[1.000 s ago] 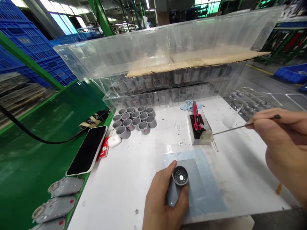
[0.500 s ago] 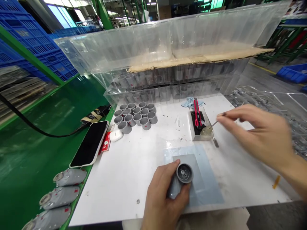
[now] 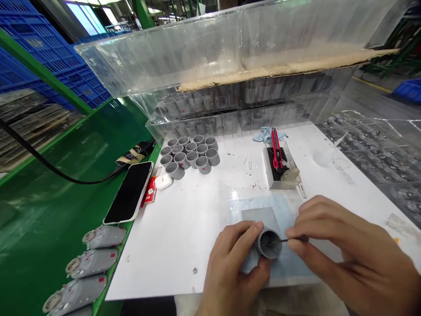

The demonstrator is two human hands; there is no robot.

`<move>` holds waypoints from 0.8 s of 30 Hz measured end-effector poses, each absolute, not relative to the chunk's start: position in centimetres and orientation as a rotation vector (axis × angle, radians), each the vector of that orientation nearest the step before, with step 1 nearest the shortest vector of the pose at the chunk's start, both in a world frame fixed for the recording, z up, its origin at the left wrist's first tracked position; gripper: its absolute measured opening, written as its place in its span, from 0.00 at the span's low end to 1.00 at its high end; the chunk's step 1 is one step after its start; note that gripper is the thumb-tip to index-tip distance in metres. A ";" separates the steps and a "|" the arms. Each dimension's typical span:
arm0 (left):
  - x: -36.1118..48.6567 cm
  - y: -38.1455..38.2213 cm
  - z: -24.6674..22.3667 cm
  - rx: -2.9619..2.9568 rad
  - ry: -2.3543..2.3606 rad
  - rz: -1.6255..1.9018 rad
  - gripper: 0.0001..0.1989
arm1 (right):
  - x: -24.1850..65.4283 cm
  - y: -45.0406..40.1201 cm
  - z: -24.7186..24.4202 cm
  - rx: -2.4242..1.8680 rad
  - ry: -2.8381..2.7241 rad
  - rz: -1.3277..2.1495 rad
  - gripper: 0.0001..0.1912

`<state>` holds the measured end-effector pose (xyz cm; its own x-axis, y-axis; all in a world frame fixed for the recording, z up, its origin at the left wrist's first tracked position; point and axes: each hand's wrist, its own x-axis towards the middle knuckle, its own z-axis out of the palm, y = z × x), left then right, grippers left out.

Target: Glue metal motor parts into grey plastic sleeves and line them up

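Note:
A grey cup-shaped part (image 3: 270, 244) is held in my left hand (image 3: 230, 263), its open end tilted toward the right over a blue sheet (image 3: 289, 267). My right hand (image 3: 348, 250) pinches a thin dark tool (image 3: 297, 238) between thumb and fingers; its tip reaches into the mouth of the cup. Whether the tip touches the inside cannot be made out. Beyond my hands, a small clear box (image 3: 283, 182) holds a black pad, a red cutter (image 3: 276, 151) and a yellowish lump (image 3: 290, 174).
Several grey cups (image 3: 192, 158) stand at the back left of the white table (image 3: 158, 259). Near them lie a phone (image 3: 129, 193) and a white case (image 3: 163, 181). Wrapped grey parts (image 3: 86, 287) line the left edge. Clear trays (image 3: 210, 57) rise behind; another (image 3: 381, 153) is at right.
My right hand has come down and left from the small box, bringing the tool into the cup. The cup in my left hand is now tilted toward the right.

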<state>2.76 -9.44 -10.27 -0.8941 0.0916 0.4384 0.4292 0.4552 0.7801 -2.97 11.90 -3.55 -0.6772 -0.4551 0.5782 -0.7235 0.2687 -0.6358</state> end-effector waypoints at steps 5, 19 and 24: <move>2.7 -9.4 -10.2 -0.442 -2.357 -1.425 0.28 | -3.6 11.1 -4.1 1.129 -2.220 1.429 0.09; 2.5 -9.6 -10.4 -0.456 -2.374 -1.379 0.26 | -4.2 11.3 -4.0 1.150 -2.220 1.396 0.08; 2.5 -9.5 -10.4 -0.479 -2.351 -1.394 0.26 | -4.1 10.9 -3.9 1.133 -2.223 1.380 0.09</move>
<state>2.50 -9.46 -10.44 -0.8758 0.1023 0.4717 0.4630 0.4543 0.7610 -4.10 10.91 -3.85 -0.6489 -0.4677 0.6001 -0.7453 0.2323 -0.6250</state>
